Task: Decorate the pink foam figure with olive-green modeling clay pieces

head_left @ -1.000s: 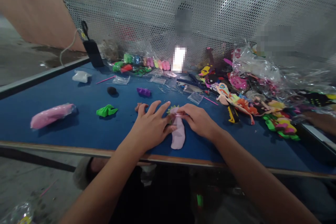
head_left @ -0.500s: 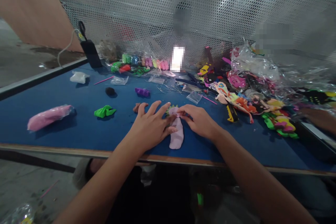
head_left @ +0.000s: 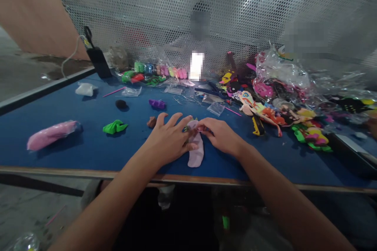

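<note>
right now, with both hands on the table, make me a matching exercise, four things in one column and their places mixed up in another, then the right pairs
Things:
1. pale pink strip
2. wrapped pink roll
3. green lump
4. yellow-and-black tool

Places:
a. to the right of the right hand
b. between the roll and the left hand
c. at the fingers of both hands
d. farthest left of these four

Pairs: 1-c, 2-d, 3-b, 4-a

Around the black lump (head_left: 121, 104), as I see it
White packet (head_left: 85, 89) beyond it leftward; purple piece (head_left: 157, 104) to its right; green lump (head_left: 114, 127) nearer me.
</note>
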The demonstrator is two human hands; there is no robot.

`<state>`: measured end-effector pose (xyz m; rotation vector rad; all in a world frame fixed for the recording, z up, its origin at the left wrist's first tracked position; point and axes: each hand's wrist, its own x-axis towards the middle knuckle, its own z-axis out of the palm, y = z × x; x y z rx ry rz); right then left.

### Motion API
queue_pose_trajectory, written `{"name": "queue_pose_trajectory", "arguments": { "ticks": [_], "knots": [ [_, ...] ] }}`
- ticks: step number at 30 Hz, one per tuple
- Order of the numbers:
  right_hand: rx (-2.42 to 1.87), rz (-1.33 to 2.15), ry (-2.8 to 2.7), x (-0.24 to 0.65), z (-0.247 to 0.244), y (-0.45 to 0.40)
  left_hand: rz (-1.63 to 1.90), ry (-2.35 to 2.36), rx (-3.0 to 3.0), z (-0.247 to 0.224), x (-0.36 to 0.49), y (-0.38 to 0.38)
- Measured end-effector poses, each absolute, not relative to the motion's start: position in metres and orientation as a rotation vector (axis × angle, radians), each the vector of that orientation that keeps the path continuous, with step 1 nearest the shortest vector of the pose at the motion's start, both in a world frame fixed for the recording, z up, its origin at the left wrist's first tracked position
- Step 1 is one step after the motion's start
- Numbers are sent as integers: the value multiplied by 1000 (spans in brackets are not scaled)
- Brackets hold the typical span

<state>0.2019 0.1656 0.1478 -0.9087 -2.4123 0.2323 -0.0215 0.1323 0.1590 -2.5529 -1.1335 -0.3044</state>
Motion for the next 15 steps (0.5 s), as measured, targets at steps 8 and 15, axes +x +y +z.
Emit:
{"name": "queue_pose_trajectory", "arguments": {
  "ticks": [8,15],
  "knots": [
    [-920,283,-2378,203,147,166,-297,-1112,-2578,157,-20,136],
    [-919,260,-2330,201,145,167,-311,-1106,-2601,156,-18,137]
  ]
}}
